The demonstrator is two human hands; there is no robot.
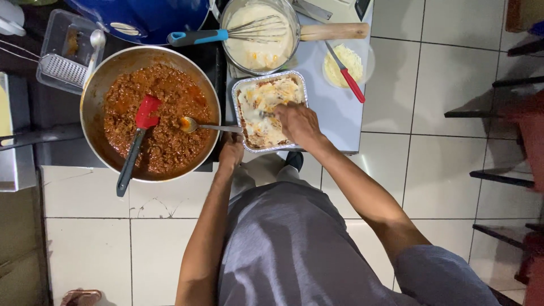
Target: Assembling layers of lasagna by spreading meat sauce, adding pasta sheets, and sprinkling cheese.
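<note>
Reddish-brown meat sauce (pixel 164 122) fills the silvery pan (pixel 90 90), and a red spatula (pixel 146 113) with a dark grey handle sits in it. A steel spoon (pixel 195 126) carries an orange smear. The shiny foil tray (pixel 271 77) shows creamy white topping streaked pale yellow. Behind it, off-white sauce in a pot (pixel 294 34), a whisk (pixel 195 37) with a bright blue handle, a knife (pixel 352 85) with a red handle. A deep blue lid (pixel 147 17) gleams. White floor tiles (pixel 430 85), grey shirt (pixel 289 243).
</note>
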